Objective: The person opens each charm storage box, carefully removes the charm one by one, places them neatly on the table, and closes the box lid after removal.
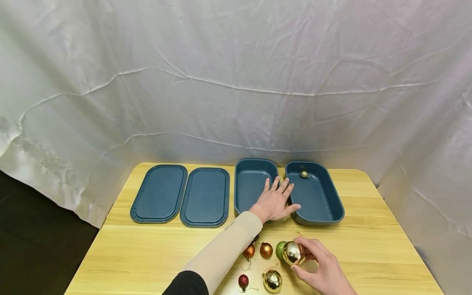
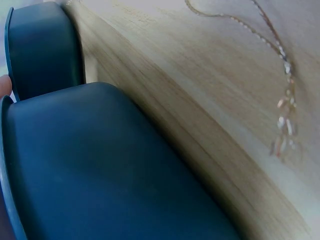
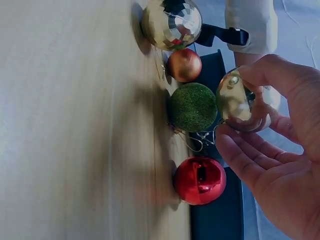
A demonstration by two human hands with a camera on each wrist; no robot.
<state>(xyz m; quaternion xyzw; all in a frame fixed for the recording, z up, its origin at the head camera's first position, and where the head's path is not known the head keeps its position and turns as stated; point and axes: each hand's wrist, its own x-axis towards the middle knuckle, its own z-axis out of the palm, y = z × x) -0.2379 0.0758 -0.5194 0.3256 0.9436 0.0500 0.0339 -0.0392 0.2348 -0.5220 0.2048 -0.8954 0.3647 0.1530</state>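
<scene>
My left hand point(image 1: 275, 201) is spread with straight fingers over the neighbouring rims of two dark blue bins, the left bin point(image 1: 246, 184) and the right bin point(image 1: 318, 200). A small gold bauble point(image 1: 304, 174) lies at the far end of the right bin. My right hand point(image 1: 320, 266) pinches a shiny gold Christmas bauble point(image 1: 293, 253) between thumb and fingers. Close beside it sits a glittery green bauble point(image 3: 193, 107), partly covered by the gold one in the head view. A shiny red bauble point(image 3: 200, 180) shows near this hand in the right wrist view.
Two flat blue lids point(image 1: 159, 193) lie left of the bins. Nearer me are copper baubles point(image 1: 266, 250), a small dark red bauble point(image 1: 243, 280) and a faceted gold bauble point(image 1: 272, 280) on the wooden table point(image 1: 121, 254). A pale curtain point(image 1: 236, 102) hangs behind.
</scene>
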